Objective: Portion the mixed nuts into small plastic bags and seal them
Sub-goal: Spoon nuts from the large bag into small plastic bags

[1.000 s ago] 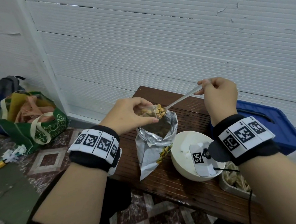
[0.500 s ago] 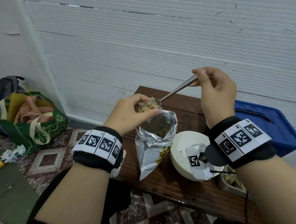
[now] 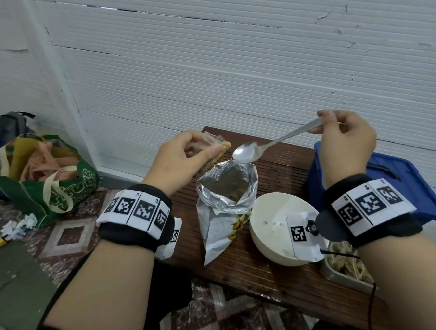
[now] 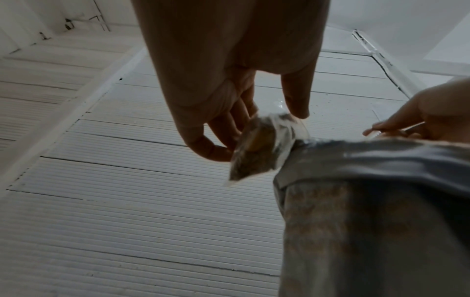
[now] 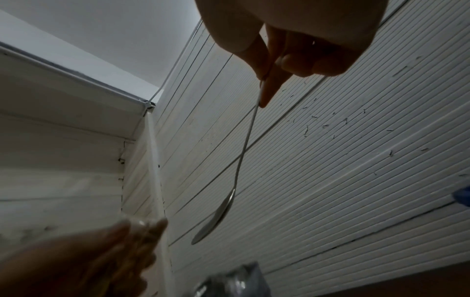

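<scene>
My left hand (image 3: 185,154) pinches a small clear plastic bag (image 3: 217,152) with nuts in it, just above and left of the open foil nut pouch (image 3: 226,192). The same small bag (image 4: 262,148) hangs from my thumb and fingers in the left wrist view. My right hand (image 3: 343,136) grips the handle of a metal spoon (image 3: 246,151), whose empty bowl hovers over the pouch mouth, just right of the small bag. The spoon (image 5: 216,215) points down and away from my fingers in the right wrist view.
The pouch stands on a brown slatted table (image 3: 256,269) against a white wall. A white bowl (image 3: 274,220) sits right of the pouch, a metal tray (image 3: 345,266) with food beyond it, a blue bin lid (image 3: 417,185) at far right. A green bag (image 3: 47,180) lies on the floor at left.
The spoon held nuts at the small bag's mouth a second ago; now it is empty and drawn back to the right. The left hand still holds the bag, raised slightly.
</scene>
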### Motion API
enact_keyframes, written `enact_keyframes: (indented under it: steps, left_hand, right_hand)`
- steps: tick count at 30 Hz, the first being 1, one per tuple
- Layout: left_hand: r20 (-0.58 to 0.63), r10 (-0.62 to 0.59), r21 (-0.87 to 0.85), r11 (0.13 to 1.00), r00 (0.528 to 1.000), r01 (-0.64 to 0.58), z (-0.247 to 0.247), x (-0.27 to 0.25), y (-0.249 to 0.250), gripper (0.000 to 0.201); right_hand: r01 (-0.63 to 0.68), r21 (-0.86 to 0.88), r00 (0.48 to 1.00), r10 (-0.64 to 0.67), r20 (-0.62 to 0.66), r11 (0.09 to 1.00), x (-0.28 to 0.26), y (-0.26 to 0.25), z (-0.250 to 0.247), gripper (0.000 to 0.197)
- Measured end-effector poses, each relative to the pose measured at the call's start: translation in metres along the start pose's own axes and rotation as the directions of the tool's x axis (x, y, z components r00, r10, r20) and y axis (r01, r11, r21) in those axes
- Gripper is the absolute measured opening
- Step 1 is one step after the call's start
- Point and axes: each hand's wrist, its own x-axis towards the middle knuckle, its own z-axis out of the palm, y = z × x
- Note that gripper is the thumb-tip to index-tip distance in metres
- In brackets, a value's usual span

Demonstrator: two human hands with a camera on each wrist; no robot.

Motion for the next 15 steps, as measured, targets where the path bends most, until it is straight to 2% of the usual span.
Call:
enact_keyframes:
  steps: [2,6,9,15]
  left_hand:
    - [-0.005,0.018,0.01,1.0,1.0,-0.018,-0.001,0.0,0.0,0.015]
    - [-0.016,0.06,0.001,0.998,0.998,-0.06,0.0,0.0,0.002,0.013]
    - [-0.021,0.079,-0.01,0.997,0.997,-0.08,0.0,0.0,0.003,0.007]
    - [-0.034,0.107,-0.012,0.994,0.994,-0.108,-0.001,0.0,0.004,0.011]
  right_hand:
    - [-0.01,-0.077,0.998,0.014,0.055,0.997,-0.006,0.007,0.002,0.014]
    - [0.065,-0.252,0.979,-0.012,0.206,0.966,-0.028,0.016,0.007,0.014]
    - [0.105,-0.285,0.953,-0.014,0.302,0.953,-0.042,0.025,0.015,0.013]
    - [0.123,-0.333,0.897,0.038,0.44,0.935,-0.059,0.036,0.024,0.015]
